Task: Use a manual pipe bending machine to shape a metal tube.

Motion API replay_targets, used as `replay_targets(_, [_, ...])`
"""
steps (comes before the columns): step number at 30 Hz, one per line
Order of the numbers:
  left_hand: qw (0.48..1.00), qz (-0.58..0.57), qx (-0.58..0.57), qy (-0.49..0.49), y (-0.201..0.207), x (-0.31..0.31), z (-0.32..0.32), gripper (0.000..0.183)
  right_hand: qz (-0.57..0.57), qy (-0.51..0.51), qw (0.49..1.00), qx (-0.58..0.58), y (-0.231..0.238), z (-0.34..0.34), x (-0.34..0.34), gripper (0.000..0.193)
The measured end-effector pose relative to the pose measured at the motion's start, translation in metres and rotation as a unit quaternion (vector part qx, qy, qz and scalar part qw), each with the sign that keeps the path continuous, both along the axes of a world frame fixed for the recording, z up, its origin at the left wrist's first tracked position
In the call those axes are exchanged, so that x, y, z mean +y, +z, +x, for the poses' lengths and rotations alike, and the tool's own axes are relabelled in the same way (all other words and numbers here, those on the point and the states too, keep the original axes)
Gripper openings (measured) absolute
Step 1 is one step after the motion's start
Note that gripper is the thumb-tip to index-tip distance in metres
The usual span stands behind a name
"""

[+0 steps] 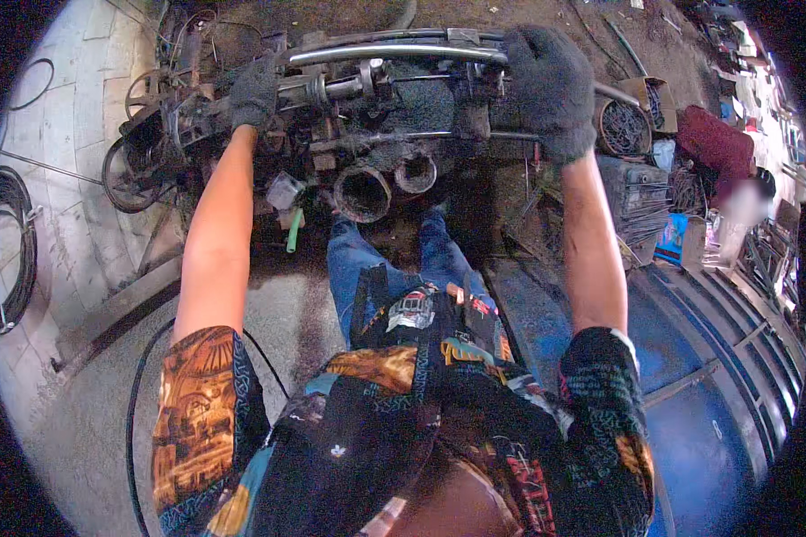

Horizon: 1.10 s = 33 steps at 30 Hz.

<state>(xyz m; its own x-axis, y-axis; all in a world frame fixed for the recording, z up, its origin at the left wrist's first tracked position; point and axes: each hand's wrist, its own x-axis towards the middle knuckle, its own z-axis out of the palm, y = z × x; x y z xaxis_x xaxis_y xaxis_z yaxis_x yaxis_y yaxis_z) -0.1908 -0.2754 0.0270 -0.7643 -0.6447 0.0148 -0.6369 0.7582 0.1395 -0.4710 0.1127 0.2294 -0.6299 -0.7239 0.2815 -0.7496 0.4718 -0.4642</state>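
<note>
A long, shiny metal bar (398, 54) lies across the top of a dark, greasy machine (331, 134) in front of me. My right hand (551, 94), in a dark knitted glove, is wrapped round this bar towards its right part. The bar comes out again beyond the glove. My left hand (254, 91), gloved the same way, is closed at the machine's left side, beside a horizontal shaft (300, 94). What its fingers grip is hidden. Two round open pipe ends (363, 193) face me below the shaft. A clear container (285, 191) hangs near a green tube (294, 230).
Handwheels (131, 166) stick out at the machine's left. A black coil (7, 251) lies on the pale floor. To the right are a basket of wire (624, 128), blue sheet metal (698, 385) with long bars, and another person (721, 152) bending down.
</note>
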Motion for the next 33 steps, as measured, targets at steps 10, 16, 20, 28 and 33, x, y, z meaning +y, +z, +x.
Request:
replay_targets(10, [0.997, -0.021, -0.063, -0.044, 0.008, -0.006, -0.002, 0.047, 0.242, 0.057, 0.955, 0.163, -0.041, -0.023, -0.030, 0.024])
replay_targets(16, [0.997, -0.010, -0.067, -0.036, 0.021, -0.003, -0.001, 0.045, 0.248, 0.096, 0.947, 0.180, -0.031, -0.015, -0.034, 0.023])
replay_targets(20, [0.997, -0.004, -0.071, -0.032, 0.021, -0.004, -0.001, 0.044, 0.220, 0.084, 0.957, 0.170, -0.045, -0.018, -0.039, 0.024])
replay_targets(28, [0.997, 0.003, -0.076, -0.033, 0.028, -0.002, -0.003, 0.042, 0.239, 0.101, 0.946, 0.195, -0.061, -0.027, -0.039, 0.026])
replay_targets(33, [0.996, 0.009, -0.081, -0.031, 0.029, -0.002, -0.003, 0.042, 0.249, 0.090, 0.951, 0.162, -0.052, -0.023, -0.041, 0.026])
